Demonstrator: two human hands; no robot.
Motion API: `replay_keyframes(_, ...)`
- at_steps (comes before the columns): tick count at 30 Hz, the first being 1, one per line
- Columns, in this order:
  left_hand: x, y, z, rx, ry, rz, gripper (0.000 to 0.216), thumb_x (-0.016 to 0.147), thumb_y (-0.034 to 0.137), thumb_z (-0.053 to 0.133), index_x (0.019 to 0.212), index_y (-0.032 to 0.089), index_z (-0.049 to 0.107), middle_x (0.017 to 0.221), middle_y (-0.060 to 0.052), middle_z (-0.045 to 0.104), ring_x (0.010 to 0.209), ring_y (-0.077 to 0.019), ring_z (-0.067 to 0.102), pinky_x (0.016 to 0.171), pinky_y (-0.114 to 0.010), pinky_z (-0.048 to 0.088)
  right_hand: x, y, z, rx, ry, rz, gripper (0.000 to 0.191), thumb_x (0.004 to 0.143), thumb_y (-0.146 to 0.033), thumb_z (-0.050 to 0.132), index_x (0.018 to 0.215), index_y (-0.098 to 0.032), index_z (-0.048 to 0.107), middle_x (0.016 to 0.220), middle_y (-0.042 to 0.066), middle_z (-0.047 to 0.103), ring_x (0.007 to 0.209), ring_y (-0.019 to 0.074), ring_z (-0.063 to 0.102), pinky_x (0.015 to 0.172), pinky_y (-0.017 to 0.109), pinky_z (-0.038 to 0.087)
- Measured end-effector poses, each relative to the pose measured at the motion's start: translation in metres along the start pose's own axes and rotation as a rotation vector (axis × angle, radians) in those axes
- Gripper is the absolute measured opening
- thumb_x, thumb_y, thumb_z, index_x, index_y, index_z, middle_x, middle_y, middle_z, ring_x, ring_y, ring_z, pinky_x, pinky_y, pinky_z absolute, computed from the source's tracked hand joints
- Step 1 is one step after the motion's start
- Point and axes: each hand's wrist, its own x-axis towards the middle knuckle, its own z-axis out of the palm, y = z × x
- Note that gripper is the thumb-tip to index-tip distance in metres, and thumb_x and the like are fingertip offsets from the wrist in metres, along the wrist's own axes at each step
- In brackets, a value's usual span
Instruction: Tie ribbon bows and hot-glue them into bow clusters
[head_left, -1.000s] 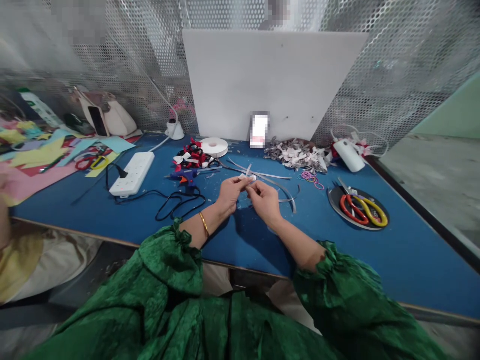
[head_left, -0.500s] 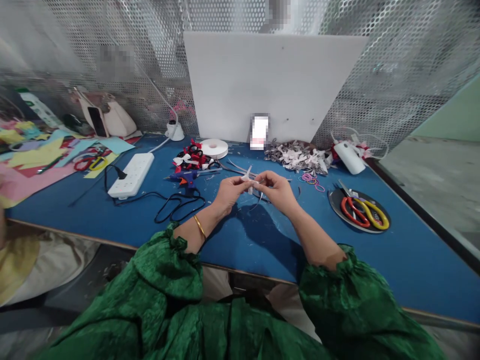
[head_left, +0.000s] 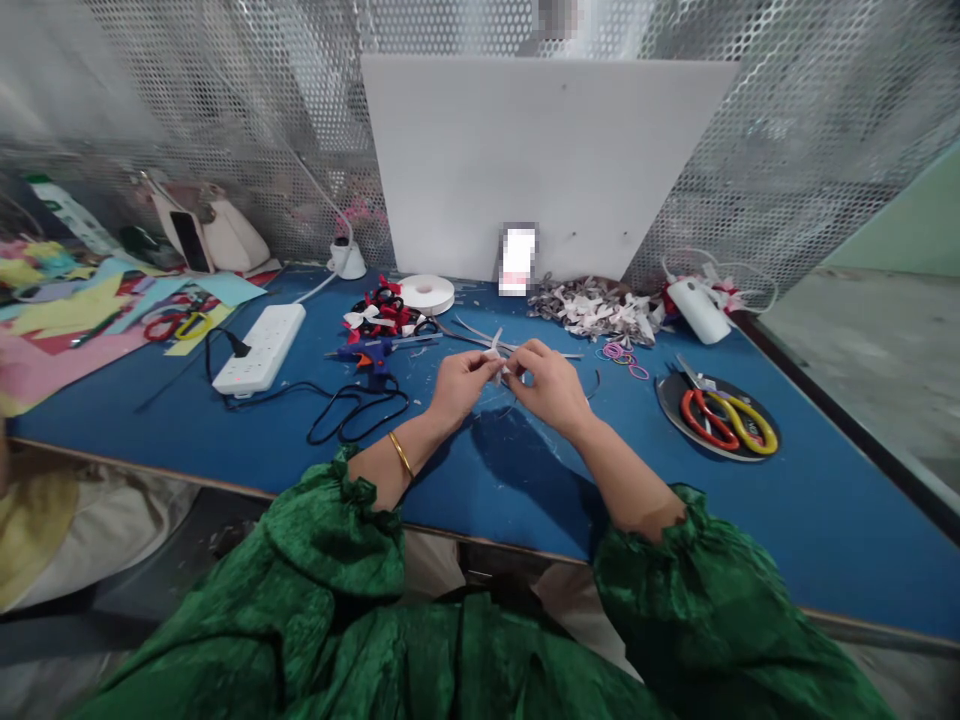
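Note:
Both hands meet over the middle of the blue table, pinching a small white ribbon (head_left: 495, 346) between them. My left hand (head_left: 460, 385) grips it from the left with thumb and forefinger; one ribbon end sticks up above the fingertips. From the other side my right hand (head_left: 549, 385) is closed on the same ribbon, its fingers bent and partly hiding it. Just behind the hands lie thin grey strips (head_left: 471, 328). A blue glue gun (head_left: 369, 357) rests left of my left hand, its black cord looped on the table.
White ribbon roll (head_left: 426, 294) and red, black and white bows (head_left: 379, 312) sit behind the glue gun. Right of centre lie a ribbon heap (head_left: 600, 310), elastic bands (head_left: 621, 355) and scissors (head_left: 727, 420) on a black disc. A power strip (head_left: 262, 350) lies left; a phone (head_left: 517, 260) stands at the back.
My right hand has turned, its fingers curling further down over the ribbon. My left hand stays almost in place, still pinching it.

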Motion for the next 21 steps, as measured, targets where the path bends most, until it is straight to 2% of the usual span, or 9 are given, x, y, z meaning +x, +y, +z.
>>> replay_keyframes(4,0.002,-0.003,-0.001,-0.011,0.000,0.016,0.027,0.075,0.039,0.067,0.067,0.014,0.068,0.060,0.002,0.057,0.060,-0.0105,0.045,0.059,-0.024,0.034,0.001,0.000,0.007,0.227,0.039,0.094,0.003,0.080,-0.020,0.058,0.077,-0.020,0.059,0.083,0.003,0.056,0.075,0.0159,0.055,0.069,0.028,0.041)
replay_keyframes(6,0.002,-0.003,-0.002,-0.022,0.015,0.022,0.027,0.075,0.039,0.067,0.067,0.013,0.069,0.060,0.002,0.057,0.060,-0.0103,0.045,0.059,-0.024,0.034,0.001,0.003,0.011,0.325,0.040,0.172,0.009,0.081,-0.028,0.061,0.076,-0.020,0.060,0.079,0.002,0.056,0.072,0.0151,0.053,0.066,0.027,0.040)
replay_keyframes(9,0.002,-0.003,-0.001,-0.008,-0.009,0.042,0.026,0.075,0.038,0.067,0.068,0.013,0.069,0.060,0.002,0.057,0.060,-0.0105,0.045,0.059,-0.024,0.034,0.002,0.007,0.011,0.402,-0.065,0.234,0.022,0.082,-0.036,0.062,0.070,-0.019,0.055,0.067,-0.001,0.052,0.064,0.0132,0.046,0.060,0.026,0.035)
replay_keyframes(12,0.002,-0.004,0.000,0.040,-0.001,0.049,0.025,0.073,0.038,0.069,0.072,0.014,0.072,0.063,0.001,0.059,0.061,-0.0109,0.046,0.059,-0.024,0.034,0.002,0.009,0.005,0.370,-0.137,0.212,0.023,0.085,-0.037,0.058,0.070,-0.020,0.052,0.063,-0.003,0.050,0.060,0.0124,0.043,0.057,0.026,0.032)
replay_keyframes(16,0.002,-0.004,0.000,-0.014,0.037,-0.003,0.025,0.071,0.039,0.070,0.073,0.014,0.071,0.062,0.002,0.058,0.060,-0.0102,0.045,0.059,-0.023,0.034,0.000,0.005,0.005,0.198,-0.049,0.111,0.015,0.087,-0.029,0.054,0.075,-0.021,0.057,0.070,0.000,0.057,0.066,0.0144,0.048,0.062,0.026,0.034)
replay_keyframes(19,0.002,-0.002,0.000,-0.087,0.058,-0.059,0.024,0.069,0.038,0.071,0.067,0.014,0.069,0.057,0.002,0.055,0.056,-0.0096,0.043,0.058,-0.023,0.034,-0.001,0.003,0.010,0.255,0.008,0.143,0.010,0.084,-0.027,0.055,0.079,-0.021,0.061,0.071,0.001,0.058,0.067,0.0153,0.051,0.064,0.026,0.037)
replay_keyframes(21,0.000,-0.001,0.001,-0.107,0.056,-0.092,0.025,0.068,0.038,0.071,0.065,0.013,0.068,0.056,0.002,0.056,0.056,-0.0095,0.044,0.057,-0.024,0.033,-0.001,0.004,0.012,0.323,-0.030,0.164,0.010,0.082,-0.028,0.056,0.076,-0.021,0.061,0.067,0.000,0.057,0.064,0.0146,0.050,0.062,0.026,0.037)
